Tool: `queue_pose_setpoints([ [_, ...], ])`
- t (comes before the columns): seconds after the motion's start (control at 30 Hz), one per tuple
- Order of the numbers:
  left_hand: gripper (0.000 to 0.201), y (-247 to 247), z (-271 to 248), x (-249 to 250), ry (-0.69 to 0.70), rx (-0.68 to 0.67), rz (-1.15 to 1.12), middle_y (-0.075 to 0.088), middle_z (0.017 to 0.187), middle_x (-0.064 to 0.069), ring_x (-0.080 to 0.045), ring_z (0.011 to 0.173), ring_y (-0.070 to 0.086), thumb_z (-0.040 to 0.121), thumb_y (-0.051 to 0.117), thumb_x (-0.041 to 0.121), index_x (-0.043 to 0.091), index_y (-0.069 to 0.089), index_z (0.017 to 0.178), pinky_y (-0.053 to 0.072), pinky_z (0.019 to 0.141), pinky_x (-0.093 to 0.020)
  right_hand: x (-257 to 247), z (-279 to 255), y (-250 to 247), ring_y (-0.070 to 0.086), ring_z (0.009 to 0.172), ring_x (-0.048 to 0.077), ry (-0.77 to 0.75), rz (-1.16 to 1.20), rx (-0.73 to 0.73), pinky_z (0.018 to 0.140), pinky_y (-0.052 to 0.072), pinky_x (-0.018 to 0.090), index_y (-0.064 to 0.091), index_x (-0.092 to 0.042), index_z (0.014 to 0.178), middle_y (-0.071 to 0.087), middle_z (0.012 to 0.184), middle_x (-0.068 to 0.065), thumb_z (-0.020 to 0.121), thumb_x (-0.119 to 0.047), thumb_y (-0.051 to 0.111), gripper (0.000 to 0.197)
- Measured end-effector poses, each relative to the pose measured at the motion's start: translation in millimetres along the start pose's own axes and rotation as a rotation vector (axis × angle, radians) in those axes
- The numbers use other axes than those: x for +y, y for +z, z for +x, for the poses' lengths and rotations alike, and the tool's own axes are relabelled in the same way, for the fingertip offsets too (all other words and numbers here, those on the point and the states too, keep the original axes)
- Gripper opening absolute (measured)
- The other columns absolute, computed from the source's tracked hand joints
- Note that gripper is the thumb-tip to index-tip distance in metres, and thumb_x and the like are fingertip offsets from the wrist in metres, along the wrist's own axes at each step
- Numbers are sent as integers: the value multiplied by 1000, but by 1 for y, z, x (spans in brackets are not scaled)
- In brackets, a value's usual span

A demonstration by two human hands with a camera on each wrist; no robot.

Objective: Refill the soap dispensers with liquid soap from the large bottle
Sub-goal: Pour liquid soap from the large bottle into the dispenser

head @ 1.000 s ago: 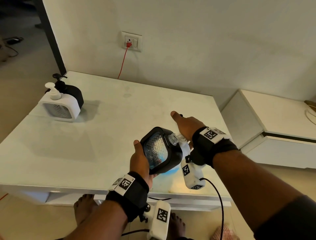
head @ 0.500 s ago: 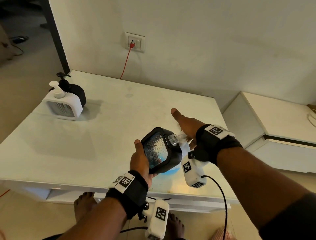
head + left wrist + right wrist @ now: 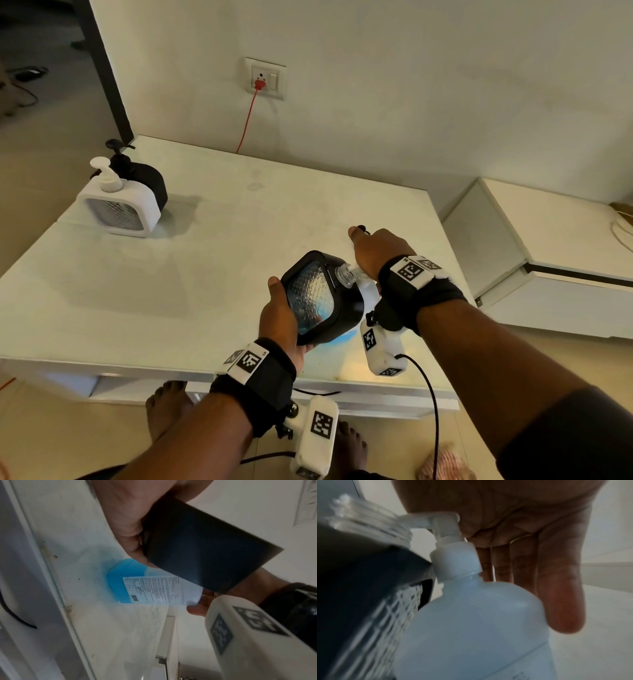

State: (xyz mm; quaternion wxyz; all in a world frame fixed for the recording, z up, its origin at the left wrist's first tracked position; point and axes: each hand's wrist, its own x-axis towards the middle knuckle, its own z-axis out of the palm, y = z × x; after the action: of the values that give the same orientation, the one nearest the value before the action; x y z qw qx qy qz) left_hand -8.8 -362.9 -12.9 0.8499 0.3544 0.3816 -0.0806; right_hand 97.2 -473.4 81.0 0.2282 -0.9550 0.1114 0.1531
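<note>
While the left hand point(image 3: 279, 315) curls its grip round a black dispenser point(image 3: 322, 298), thumb on the near-left edge and fingers behind, the dispenser hangs tilted over the near right part of the bench point(image 3: 205, 281), its open clear threaded neck point(image 3: 343, 274) turned right. The large bottle point(image 3: 471, 628) stands on the bench just right of it, blue soap low in its base point(image 3: 116, 586), a printed label point(image 3: 154, 589) on its side. Its white pump point(image 3: 443, 524) points its spout at the neck, the tip touching or nearly at the rim. The right hand point(image 3: 380, 250) lies palm-down on the pump head, fingers point(image 3: 556, 574) straight and hanging past the bottle's far side, so its grip is loose and closes on nothing. At the far left of the bench a white dispenser point(image 3: 120, 209) stands upright with its pump on, a second black dispenser point(image 3: 145, 181) just behind and touching it. A red cable point(image 3: 248, 116) drops from a wall socket point(image 3: 265, 78) to behind the bench.
</note>
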Motion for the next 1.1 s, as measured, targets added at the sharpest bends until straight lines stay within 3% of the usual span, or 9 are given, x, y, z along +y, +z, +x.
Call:
queue_pose_setpoints([
  [0.2,60,0,1,2,4,-13,4,64,134,-14,-38,115,65,103,31,69,26,57,136,53,103,-57,-6,-1,-4,60,107,31,-28,25,-109,97,44,39,51,-21,130,62,128,13,85,-84,24,82],
  [0.3,62,1,2,2,0,-14,1,64,135,-15,-38,116,65,103,31,69,26,57,139,52,104,-58,-6,1,-5,61,94,27,-32,56,-151,92,46,40,49,-12,139,65,112,11,85,-84,19,95],
  [0.4,58,1,2,2,9,-22,-2,65,132,-14,-36,111,66,104,30,67,27,58,134,56,98,-52,-3,1,0,59,89,24,-23,52,-84,92,46,40,61,-21,115,62,106,6,80,-89,17,89],
  [0.6,56,-1,4,2,2,-37,-8,65,132,-14,-36,112,67,104,31,67,28,59,132,54,102,-56,1,1,1,57,114,29,-6,15,-10,91,37,35,49,-16,141,52,145,6,95,-71,25,76],
  [0.77,54,0,4,2,15,-45,7,66,130,-15,-37,112,67,105,30,67,27,60,128,54,102,-56,-2,-1,-2,63,95,27,-34,3,-63,87,45,37,50,-12,140,67,115,10,85,-85,17,97],
  [0.87,51,0,6,3,21,-52,8,66,131,-15,-37,116,66,105,30,66,29,61,121,52,106,-58,-6,1,-5,59,70,23,-34,36,-160,86,52,41,59,-10,114,61,78,7,77,-91,11,102],
  [0.97,48,2,6,2,21,-52,-7,67,128,-15,-37,113,67,105,31,65,29,61,117,53,104,-57,-7,3,-1,56,76,26,-37,10,-112,92,49,43,44,-21,75,56,78,7,70,-96,10,83],
  [1.03,47,3,5,1,26,-54,-11,67,126,-14,-36,110,67,105,33,64,29,62,116,54,102,-56,-4,6,1,62,94,30,-30,10,-69,93,47,41,61,-14,102,66,105,13,77,-91,17,92],
  [1.1,44,2,5,0,29,-53,-12,67,123,-14,-35,108,68,105,33,63,30,62,111,56,100,-55,0,8,1,60,111,32,-12,1,-36,97,45,40,54,-14,135,62,129,13,87,-81,24,88],
])
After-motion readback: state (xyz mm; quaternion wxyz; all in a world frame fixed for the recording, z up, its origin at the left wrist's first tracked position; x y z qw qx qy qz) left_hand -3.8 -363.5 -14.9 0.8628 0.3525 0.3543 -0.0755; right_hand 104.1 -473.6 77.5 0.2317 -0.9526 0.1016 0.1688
